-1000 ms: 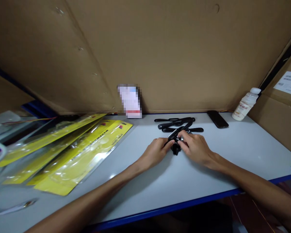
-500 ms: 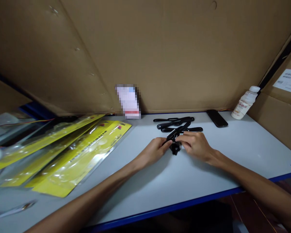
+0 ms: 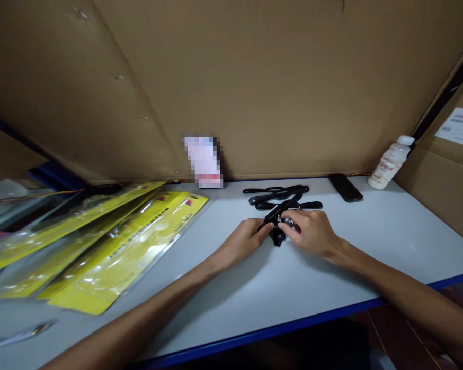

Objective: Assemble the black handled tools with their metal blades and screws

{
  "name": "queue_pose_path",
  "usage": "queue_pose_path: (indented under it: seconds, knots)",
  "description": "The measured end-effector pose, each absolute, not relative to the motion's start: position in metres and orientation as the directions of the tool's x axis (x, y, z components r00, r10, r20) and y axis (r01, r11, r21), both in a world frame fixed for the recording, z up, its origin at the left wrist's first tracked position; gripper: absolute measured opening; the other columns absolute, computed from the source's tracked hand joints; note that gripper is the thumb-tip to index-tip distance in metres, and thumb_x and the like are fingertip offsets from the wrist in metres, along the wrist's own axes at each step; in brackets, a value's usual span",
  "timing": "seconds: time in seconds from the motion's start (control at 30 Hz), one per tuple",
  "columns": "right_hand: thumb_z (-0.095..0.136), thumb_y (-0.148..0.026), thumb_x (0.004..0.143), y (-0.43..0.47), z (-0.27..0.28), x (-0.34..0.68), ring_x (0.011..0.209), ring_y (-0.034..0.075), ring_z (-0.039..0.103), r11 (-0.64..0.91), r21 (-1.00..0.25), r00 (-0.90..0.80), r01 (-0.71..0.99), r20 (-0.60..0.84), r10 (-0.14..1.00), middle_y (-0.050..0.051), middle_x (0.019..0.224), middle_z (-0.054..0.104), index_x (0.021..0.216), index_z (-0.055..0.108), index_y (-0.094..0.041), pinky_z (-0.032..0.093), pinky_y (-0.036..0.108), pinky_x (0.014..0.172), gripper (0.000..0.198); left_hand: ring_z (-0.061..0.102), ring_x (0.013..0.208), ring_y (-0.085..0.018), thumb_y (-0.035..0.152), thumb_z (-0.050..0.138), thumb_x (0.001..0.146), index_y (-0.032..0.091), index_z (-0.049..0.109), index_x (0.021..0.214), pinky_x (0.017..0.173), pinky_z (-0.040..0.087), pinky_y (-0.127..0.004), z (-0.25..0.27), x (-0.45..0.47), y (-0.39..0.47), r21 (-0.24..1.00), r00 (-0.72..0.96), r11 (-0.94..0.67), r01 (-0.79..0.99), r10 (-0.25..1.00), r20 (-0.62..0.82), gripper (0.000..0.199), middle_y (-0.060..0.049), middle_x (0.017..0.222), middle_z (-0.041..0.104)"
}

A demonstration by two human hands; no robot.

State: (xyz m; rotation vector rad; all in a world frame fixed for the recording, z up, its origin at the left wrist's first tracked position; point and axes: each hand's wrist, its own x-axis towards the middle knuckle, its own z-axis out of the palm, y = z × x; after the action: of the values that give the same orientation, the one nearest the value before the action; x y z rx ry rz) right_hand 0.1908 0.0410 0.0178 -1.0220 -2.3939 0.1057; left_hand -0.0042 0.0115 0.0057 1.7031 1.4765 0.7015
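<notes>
A black metal spokeshave (image 3: 279, 238) is held over the table, its long handle slanting up and away to the right. My left hand (image 3: 248, 235) is closed on its near left side, thumb on top. At its middle my right hand (image 3: 312, 228) pinches a small shiny metal piece (image 3: 288, 221) with thumb and fingertips; whether this is a screw or a knob I cannot tell. Just behind both hands lie several more black spokeshaves (image 3: 270, 197) in a loose, overlapping pile. Fingers partly hide the centre of the held one.
Yellow-backed clear blister packs (image 3: 150, 246) spread over the left of the white table (image 3: 231, 308). A blurred-out phone-like screen (image 3: 204, 162) leans on the cardboard wall (image 3: 278, 92). Back right, a black phone (image 3: 345, 187) lies near a white-capped bottle (image 3: 388, 164).
My right fingers have shifted slightly and parted at the spokeshave's middle, so more of the shiny metal shows. My left hand keeps its hold in the same place.
</notes>
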Motion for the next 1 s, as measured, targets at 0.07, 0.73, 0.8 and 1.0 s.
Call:
queue_pose_path:
  seconds: [0.07,0.73,0.8,1.0]
  knots:
    - [0.058,-0.03,0.092,0.0398,0.0166,0.1887,0.063,0.017,0.061,0.681,-0.273,-0.561,0.68,0.405,0.723,0.004,0.078,0.073,0.103,0.071,-0.018,0.034,0.03,0.057,0.021,0.033,0.046,-0.01,0.048,0.044,0.087,0.022,0.042,0.061,0.047,0.024,-0.025,0.0056,-0.0038,0.0111,0.822,0.176,-0.046,0.568,0.982,-0.066,0.037,0.005,0.047,0.039]
    - [0.052,-0.01,0.082,0.0453,0.0174,0.196,0.068,0.017,0.063,0.73,-0.215,-0.62,0.649,0.407,0.671,0.003,0.082,0.075,0.092,0.076,-0.021,0.035,0.03,0.059,0.028,0.034,0.041,-0.011,0.049,0.044,0.088,0.023,0.042,0.061,0.047,0.023,-0.025,0.0081,-0.0021,0.009,0.816,0.154,-0.021,0.578,0.984,-0.084,0.038,0.006,0.043,0.039]
    - [0.051,-0.009,0.084,0.0454,0.0176,0.1962,0.068,0.017,0.063,0.724,-0.225,-0.612,0.652,0.408,0.677,0.003,0.084,0.075,0.099,0.075,-0.021,0.035,0.03,0.059,0.031,0.034,0.041,-0.01,0.05,0.045,0.088,0.023,0.042,0.061,0.047,0.022,-0.025,0.0081,-0.0023,0.0089,0.817,0.158,-0.022,0.576,0.984,-0.085,0.039,0.006,0.043,0.04]
    - [0.05,-0.007,0.083,0.0455,0.0159,0.198,0.069,0.015,0.061,0.822,-0.226,-0.731,0.523,0.377,0.569,0.002,0.084,0.073,0.102,0.076,-0.023,0.037,0.029,0.061,0.036,0.033,0.041,-0.01,0.048,0.045,0.088,0.023,0.042,0.06,0.047,0.022,-0.026,0.0074,-0.0031,0.0099,0.811,0.151,-0.006,0.585,0.983,-0.102,0.038,0.006,0.042,0.039]
